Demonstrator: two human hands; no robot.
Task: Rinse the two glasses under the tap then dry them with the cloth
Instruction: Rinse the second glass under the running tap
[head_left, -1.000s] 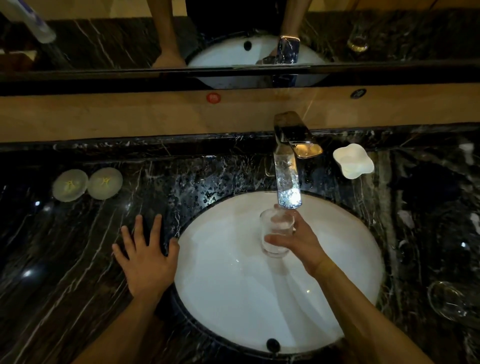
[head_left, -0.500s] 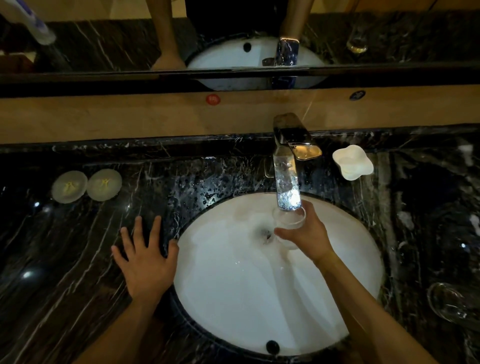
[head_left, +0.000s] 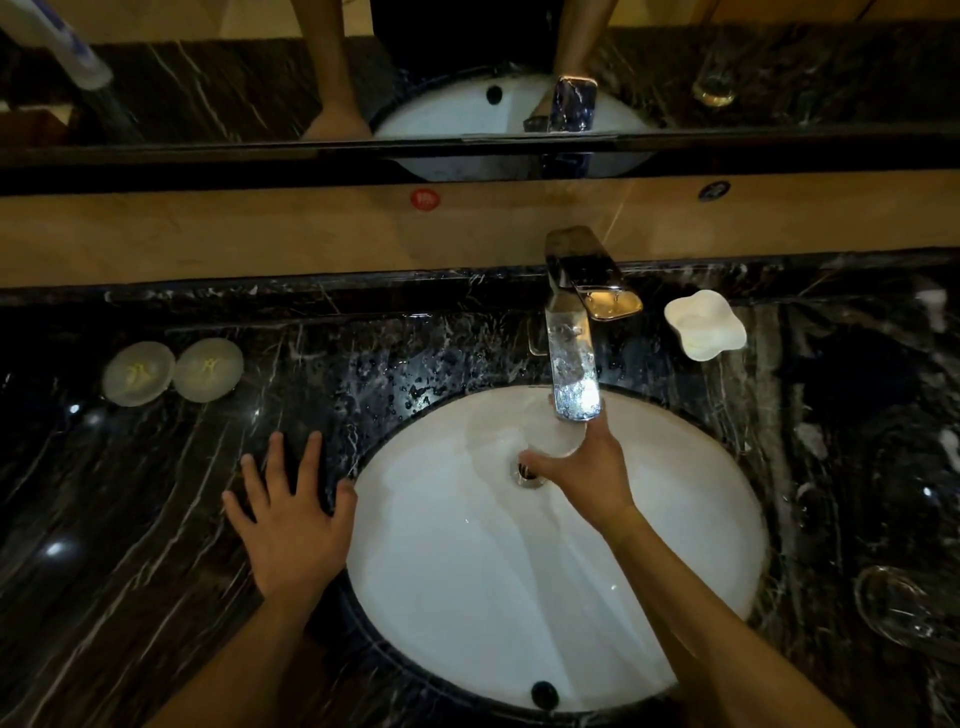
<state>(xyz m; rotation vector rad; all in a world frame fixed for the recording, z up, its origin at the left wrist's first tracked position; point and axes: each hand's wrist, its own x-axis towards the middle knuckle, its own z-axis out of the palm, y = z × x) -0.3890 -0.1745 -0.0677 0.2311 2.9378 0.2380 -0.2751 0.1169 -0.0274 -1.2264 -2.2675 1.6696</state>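
Tipped further over than half a second ago, the glass (head_left: 551, 439) now lies nearly on its side under the tap (head_left: 574, 364), its clear wall a pale blur against the white sink (head_left: 467, 597), just above the drain. The right hand (head_left: 587, 475) grips it, fingers (head_left: 597, 434) wrapped around its body. The left hand (head_left: 293, 519) rests flat on the dark marble table (head_left: 130, 519), fingers spread. A second glass (head_left: 904, 605) lies at the far right.
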